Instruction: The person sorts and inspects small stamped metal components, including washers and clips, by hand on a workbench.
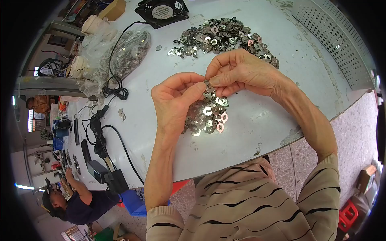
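Both my hands meet above a small pile of shiny round metal pieces (208,110) with cut-out centres. My left hand (177,94) is closed, thumb and forefinger pinched at one small metal piece (208,84). From the other side my right hand (241,76) pinches at the same piece with thumb and fingers. The fingertips hide most of it. Behind my right hand lies a larger heap of similar metal pieces (225,36), darker and spread wide on the white table (249,132).
A black fan (163,12) stands at the back, its cable running to the left. Clear plastic bags of parts (128,52) lie at far left. Power adapters (106,174) and cords sit at the left edge. A perforated grey bin (333,36) stands far right. A co-worker (76,197) sits at lower left.
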A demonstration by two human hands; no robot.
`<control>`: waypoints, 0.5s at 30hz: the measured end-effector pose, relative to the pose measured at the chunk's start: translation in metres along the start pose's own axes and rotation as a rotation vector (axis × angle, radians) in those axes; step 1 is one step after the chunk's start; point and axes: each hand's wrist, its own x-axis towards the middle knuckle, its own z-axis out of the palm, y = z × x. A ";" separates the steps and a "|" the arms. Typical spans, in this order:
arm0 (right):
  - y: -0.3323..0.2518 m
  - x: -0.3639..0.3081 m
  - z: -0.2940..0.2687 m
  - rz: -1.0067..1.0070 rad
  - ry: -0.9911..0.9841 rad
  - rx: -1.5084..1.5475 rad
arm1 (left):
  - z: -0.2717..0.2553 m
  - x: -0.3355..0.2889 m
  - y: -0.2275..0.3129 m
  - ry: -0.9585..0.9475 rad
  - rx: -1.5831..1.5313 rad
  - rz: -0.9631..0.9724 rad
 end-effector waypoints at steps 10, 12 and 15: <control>-0.015 -0.004 -0.024 -0.274 0.236 -0.723 | -0.014 0.002 0.007 -0.020 0.072 -0.044; -0.012 -0.004 -0.029 -0.295 0.348 -0.914 | -0.013 0.001 0.009 -0.034 0.142 -0.064; -0.011 -0.005 -0.027 -0.251 0.327 -1.125 | -0.013 0.001 0.008 -0.054 0.230 -0.082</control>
